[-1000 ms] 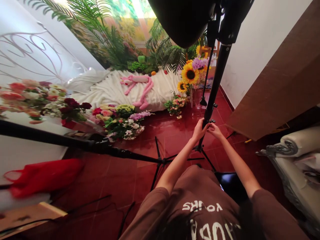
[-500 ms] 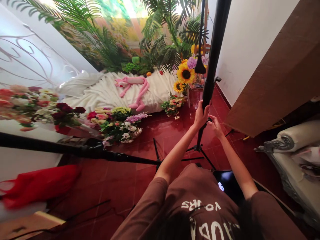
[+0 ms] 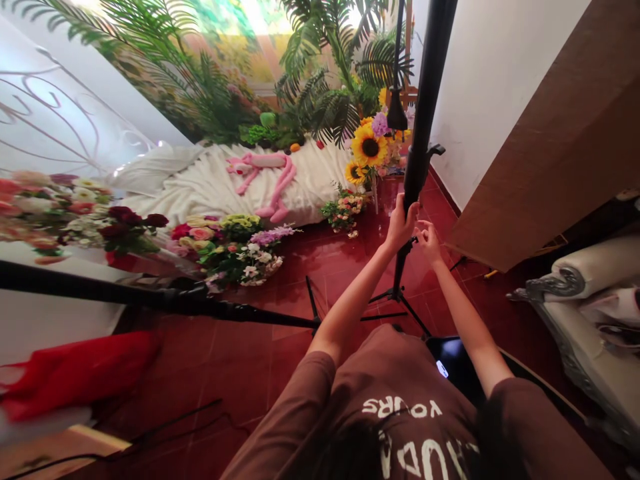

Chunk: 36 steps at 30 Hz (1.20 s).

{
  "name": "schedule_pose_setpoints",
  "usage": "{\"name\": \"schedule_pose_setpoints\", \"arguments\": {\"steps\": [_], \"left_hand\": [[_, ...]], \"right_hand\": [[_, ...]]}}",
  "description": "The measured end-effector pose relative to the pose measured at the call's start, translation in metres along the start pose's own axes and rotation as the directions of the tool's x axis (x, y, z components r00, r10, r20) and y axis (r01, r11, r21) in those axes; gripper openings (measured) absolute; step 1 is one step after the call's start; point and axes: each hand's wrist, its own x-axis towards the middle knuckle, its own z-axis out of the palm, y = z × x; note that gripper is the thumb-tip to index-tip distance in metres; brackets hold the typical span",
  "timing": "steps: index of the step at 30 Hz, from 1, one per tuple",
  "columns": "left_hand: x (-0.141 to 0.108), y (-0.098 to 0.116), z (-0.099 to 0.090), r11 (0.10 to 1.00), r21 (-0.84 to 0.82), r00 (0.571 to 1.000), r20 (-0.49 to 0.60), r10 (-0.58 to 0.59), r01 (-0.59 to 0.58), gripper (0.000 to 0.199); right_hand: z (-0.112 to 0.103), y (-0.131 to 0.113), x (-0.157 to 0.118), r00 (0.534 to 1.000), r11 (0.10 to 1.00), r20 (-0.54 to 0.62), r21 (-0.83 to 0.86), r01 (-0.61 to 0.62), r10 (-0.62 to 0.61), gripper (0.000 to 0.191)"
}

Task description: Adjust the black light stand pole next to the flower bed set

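My left hand (image 3: 400, 227) is wrapped around the black pole of a light stand (image 3: 424, 113), which rises past the top of the view. Just right of the pole, my right hand (image 3: 428, 241) has its fingers loosely bent and apart, holding nothing I can see. It is beside a small lower knob (image 3: 414, 240) on the stand. A second knob (image 3: 437, 150) sticks out higher up, above both hands. A black power plug (image 3: 397, 113) hangs on its cord left of the pole. Below, the stand's legs (image 3: 393, 293) are spread on the red tiles.
Another black stand (image 3: 165, 301) slants across the left. Flower bunches (image 3: 245, 250), sunflowers (image 3: 369, 147) and a bed with white cloth (image 3: 175, 180) and a pink plush toy (image 3: 273, 163) lie ahead. At right are a brown panel (image 3: 530, 147) and a cream sofa (image 3: 575, 280). Red cloth (image 3: 80, 367) is at left.
My right hand has moved slightly up and away from the lower knob, its fingers loosening. My left hand stays on the pole. The view has shifted a little.
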Motion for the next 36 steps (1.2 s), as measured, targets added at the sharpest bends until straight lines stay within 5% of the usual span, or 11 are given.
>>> {"name": "schedule_pose_setpoints", "arguments": {"steps": [7, 15, 20, 25, 28, 32, 36], "left_hand": [[-0.002, 0.009, -0.002, 1.000, -0.030, 1.000, 0.006, -0.009, 0.009, 0.036], [-0.011, 0.001, 0.000, 0.999, -0.004, 0.999, -0.016, -0.042, 0.041, 0.032], [-0.050, -0.037, -0.004, 0.987, 0.124, 0.994, 0.041, -0.105, 0.099, 0.035], [-0.108, -0.061, -0.022, 0.957, 0.284, 0.987, 0.127, -0.097, 0.057, 0.060], [-0.147, -0.066, -0.046, 0.914, 0.359, 0.922, 0.253, -0.292, 0.191, 0.058], [-0.204, -0.069, -0.091, 0.771, 0.522, 0.695, 0.398, -0.599, 0.365, 0.032], [-0.252, -0.066, -0.143, 0.671, 0.509, 0.689, 0.192, -0.699, 0.538, 0.033]], "right_hand": [[0.013, -0.008, 0.022, 0.935, 0.943, -0.118, 0.020, -0.334, 0.333, 0.016], [0.015, -0.004, 0.023, 0.924, 0.938, -0.162, 0.026, -0.347, 0.346, 0.015], [0.016, 0.007, 0.023, 0.940, 0.953, -0.162, 0.083, -0.290, 0.300, 0.020], [0.018, 0.013, 0.024, 0.939, 0.957, -0.185, 0.083, -0.277, 0.288, 0.020], [0.021, 0.012, 0.025, 0.927, 0.950, -0.209, 0.087, -0.299, 0.311, 0.019], [0.025, 0.013, 0.022, 0.925, 0.964, -0.272, 0.086, -0.250, 0.264, 0.022], [0.030, 0.024, -0.001, 0.890, 0.989, -0.432, 0.086, -0.123, 0.148, 0.033]]}}
